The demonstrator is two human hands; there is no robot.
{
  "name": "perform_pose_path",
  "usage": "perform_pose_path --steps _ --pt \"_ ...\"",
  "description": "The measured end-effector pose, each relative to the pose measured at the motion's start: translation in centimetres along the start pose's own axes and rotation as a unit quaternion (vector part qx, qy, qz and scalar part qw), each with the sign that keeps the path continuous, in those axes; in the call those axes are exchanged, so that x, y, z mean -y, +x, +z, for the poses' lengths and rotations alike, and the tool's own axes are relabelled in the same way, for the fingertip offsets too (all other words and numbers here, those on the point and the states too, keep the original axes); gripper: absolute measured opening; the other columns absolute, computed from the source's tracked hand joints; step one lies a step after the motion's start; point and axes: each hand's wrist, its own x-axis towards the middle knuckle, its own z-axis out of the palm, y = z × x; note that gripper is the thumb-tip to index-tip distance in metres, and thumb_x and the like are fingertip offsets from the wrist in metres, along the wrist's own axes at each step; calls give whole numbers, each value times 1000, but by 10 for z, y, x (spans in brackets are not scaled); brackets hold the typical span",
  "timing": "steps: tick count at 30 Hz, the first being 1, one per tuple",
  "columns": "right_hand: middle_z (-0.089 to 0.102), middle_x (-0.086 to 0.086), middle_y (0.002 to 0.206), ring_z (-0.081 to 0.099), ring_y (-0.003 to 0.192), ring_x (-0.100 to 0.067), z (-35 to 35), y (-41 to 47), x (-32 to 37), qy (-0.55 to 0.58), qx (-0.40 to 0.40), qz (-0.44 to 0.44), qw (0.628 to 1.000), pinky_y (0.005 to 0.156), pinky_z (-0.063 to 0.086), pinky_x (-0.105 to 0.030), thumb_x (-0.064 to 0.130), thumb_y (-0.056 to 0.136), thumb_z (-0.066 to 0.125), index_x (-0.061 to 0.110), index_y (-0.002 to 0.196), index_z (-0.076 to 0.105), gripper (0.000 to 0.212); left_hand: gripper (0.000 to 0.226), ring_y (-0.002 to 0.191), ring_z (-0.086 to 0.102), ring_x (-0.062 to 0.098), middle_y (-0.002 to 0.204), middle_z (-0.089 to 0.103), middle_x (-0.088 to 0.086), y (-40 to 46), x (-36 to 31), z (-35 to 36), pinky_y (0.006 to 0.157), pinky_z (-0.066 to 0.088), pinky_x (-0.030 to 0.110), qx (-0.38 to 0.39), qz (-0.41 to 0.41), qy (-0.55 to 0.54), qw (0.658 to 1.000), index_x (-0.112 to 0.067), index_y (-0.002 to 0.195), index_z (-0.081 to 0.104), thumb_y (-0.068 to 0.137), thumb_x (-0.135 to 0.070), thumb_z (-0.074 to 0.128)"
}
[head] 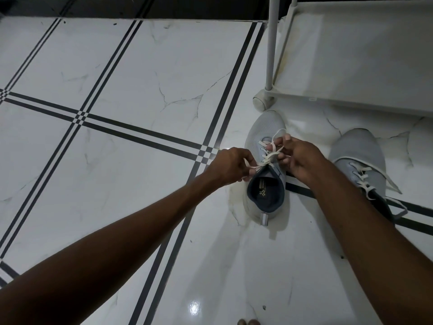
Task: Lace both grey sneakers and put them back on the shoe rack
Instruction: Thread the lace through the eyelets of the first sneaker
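While pinching lace [269, 158], left hand [230, 166], right hand [298, 158], over sneaker [266, 184]

Glossy marble-look floor tiles [131, 73], matt knit-cloth grey sneakers [266, 130], flat woven lace [269, 158].

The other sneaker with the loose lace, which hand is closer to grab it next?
The right hand, probably. The other sneaker sits on the floor just beside that forearm, while the left hand is across the sneaker being laced. Both hands are pinching its lace now.
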Motion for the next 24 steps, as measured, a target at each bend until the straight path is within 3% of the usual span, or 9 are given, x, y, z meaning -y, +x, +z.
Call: perform_pose_path --steps 5,8,10,13,16,18,20,24 --pt "62 -7 80 53 46 -6 -2 2 4 -7 24 2 1000 38 40 -13 31 107 34 6 93 68 44 30 80 63 16 89 74 5 7 -1 -4 70 48 28 6 45 103 994 -11 97 74 80 -35 78" --pt "63 -8 83 54 49 -7 -5 -1 8 -25 53 19 998 37 37 -11 23 107 36 7 95 70 40 18 58 58 11 68 72 3 6 -4 -4 62 44 26 3 94 154 984 -10 87 74 91 -24 64" --pt "62 -11 81 55 44 -8 -6 -1 8 1 58 43 997 30 31 -11 11 105 34 6 86 62 35 22 50 54 10 56 65 -3 7 -3 -3 56 43 26 -11 102 164 981 -13 80 71 92 -19 54" --pt "43 -4 63 41 39 -7 -7 5 7 88 90 101 987 25 23 -13 -4 93 26 10 73 44 30 23 53 54 17 58 62 -4 4 5 2 52 43 27 -48 146 190 970 -18 75 67 91 -15 51" --pt "30 2 57 30 33 -4 -2 15 6 138 86 143 976 23 17 -14 -8 72 30 12 69 42 23 29 49 44 4 58 56 -6 -5 13 4 49 29 12 -42 166 177 969 -21 65 53 86 -1 50" --pt "32 2 54 28 30 -4 4 21 5 126 62 159 977 23 14 -14 -7 81 25 12 67 41 28 31 46 37 3 57 51 -7 -12 17 7 48 23 13 -40 167 182 968 -23 63 46 81 2 49" --pt "33 2 52 26 28 -4 9 24 6 108 34 176 978 23 13 -14 -3 90 19 12 66 41 36 29 47 42 10 57 56 -5 -15 24 13 48 26 21 -36 164 188 968 -25 66 43 78 1 48" --pt "36 2 38 26 26 -5 11 26 10 97 6 203 974 23 12 -13 0 94 20 8 63 47 42 21 52 53 17 60 62 -4 -20 30 22 50 37 24 -30 167 184 968 -25 69 49 77 -6 43"
